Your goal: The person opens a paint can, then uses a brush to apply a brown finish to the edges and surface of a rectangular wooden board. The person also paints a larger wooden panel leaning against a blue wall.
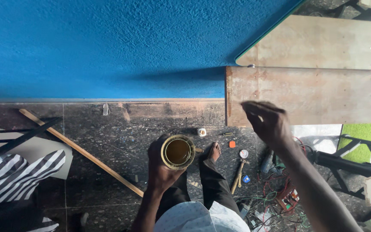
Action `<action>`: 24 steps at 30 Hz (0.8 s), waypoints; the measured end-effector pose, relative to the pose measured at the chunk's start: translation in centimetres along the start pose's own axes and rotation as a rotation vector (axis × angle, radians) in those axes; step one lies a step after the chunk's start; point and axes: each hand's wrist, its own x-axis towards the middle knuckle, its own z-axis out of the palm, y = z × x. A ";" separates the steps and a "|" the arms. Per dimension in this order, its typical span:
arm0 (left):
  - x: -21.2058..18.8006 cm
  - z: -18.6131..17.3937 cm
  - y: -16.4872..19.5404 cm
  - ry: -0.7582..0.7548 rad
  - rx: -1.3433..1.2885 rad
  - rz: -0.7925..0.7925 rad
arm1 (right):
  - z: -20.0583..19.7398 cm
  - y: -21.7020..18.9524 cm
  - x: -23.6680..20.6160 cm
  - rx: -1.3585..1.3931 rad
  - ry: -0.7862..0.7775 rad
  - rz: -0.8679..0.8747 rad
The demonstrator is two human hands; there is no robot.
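dark speckled floor (108,141), hammer (238,172), perhaps wires (275,189)

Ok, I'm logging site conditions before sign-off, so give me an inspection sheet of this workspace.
Surface: dark speckled tiled floor, dusty, below a blue textured wall.
Job's things: open tin of brownish liquid, gripped by the left hand; worn wooden board, with the right hand raised in front of it.
Clutter: hammer, long wooden strip, small white container, orange cap, round disc.
Grippers: left closed around the tin; right hand's fingers pinched together, whether they hold something cannot be told.
Cables: tangle of red and green wires at the right.
Surroundings: striped fabric, black metal frame, bare foot.
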 end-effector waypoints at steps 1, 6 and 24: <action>0.0 0.0 0.0 -0.001 0.000 0.003 | 0.7 0.5 0.2 -0.023 0.050 -0.030; -0.2 -0.2 0.0 0.013 0.029 0.044 | 2.8 0.1 -1.9 -0.159 -0.001 -0.307; 1.2 -0.5 1.2 -0.050 -0.140 -0.065 | -2.1 -1.6 0.7 -0.048 -0.178 -0.298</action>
